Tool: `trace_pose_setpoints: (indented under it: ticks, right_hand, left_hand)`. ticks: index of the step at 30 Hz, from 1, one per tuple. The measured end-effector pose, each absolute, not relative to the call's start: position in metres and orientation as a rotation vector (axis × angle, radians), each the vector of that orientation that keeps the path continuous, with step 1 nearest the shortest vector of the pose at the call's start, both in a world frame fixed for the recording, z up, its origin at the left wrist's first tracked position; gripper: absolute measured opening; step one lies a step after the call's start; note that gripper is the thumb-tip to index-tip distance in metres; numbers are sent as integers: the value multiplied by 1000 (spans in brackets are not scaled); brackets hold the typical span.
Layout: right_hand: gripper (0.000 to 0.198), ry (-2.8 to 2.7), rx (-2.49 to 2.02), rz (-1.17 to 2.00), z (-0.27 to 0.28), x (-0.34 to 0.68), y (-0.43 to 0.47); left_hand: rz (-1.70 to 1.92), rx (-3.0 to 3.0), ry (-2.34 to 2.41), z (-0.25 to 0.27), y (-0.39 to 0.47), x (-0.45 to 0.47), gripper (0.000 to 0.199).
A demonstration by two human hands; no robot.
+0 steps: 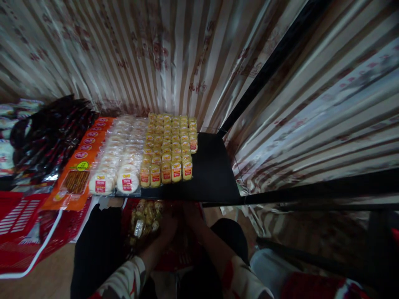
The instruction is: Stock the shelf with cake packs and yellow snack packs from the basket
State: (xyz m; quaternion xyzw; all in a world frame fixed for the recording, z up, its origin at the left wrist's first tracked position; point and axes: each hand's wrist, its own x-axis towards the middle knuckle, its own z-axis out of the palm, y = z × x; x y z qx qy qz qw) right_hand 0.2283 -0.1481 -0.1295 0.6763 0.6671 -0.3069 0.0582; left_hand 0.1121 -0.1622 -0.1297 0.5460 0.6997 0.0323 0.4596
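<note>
Between the person's knees is a dark red basket with small gold-wrapped snacks heaped at its left side. My left hand reaches down into it, right beside these snacks. Close by on the right, my right hand is also lowered into the basket, below the shelf's front edge. Deep shadow hides the fingers of both hands, so what they hold, if anything, does not show. Above them, similar yellow-wrapped snacks stand in tight rows on the black shelf.
Left of the rows lie clear packs of round white crackers, orange snack bags and dark glossy packets. A red basket with a white handle stands at lower left. Black shelf posts and a striped curtain bound the back and right.
</note>
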Motion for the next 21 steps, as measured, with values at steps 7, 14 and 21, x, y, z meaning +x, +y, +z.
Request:
trace_pose_setpoints:
  ticks: [7, 14, 21]
  right_hand:
    - [34, 2114, 1942, -733, -88, 223, -159]
    - [29, 2278, 1787, -728, -53, 228, -175]
    - [25, 2282, 1815, -701, -44, 235, -192]
  left_hand:
    - [209, 1618, 1687, -113, -170, 103, 45]
    - [287, 1774, 1392, -103, -189, 96, 38]
    - [156, 1885, 1419, -77, -213, 91, 34]
